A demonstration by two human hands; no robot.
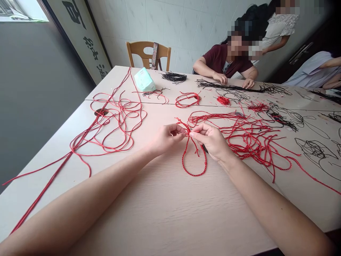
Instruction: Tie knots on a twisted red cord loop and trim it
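Between my two hands is a braided red cord (194, 175), its loop hanging down toward the table and short ends sticking out above and below the pinched spot. My left hand (170, 138) pinches the cord from the left, thumb against fingertips. From the right, my right hand (211, 141) pinches it at nearly the same place, where the strands gather into a knot-like bunch. A small dark object (205, 148) shows under my right hand; most of it is hidden and I cannot tell its kind.
Loose red cords (117, 121) sprawl at left, and a heap of braided red cords (253, 138) lies right. Farther back are a coiled red cord (188, 100), a mint-green packet (144, 79) and black cord bundles (174, 76). Across the table (165, 213), a person (226, 62) handles black cords.
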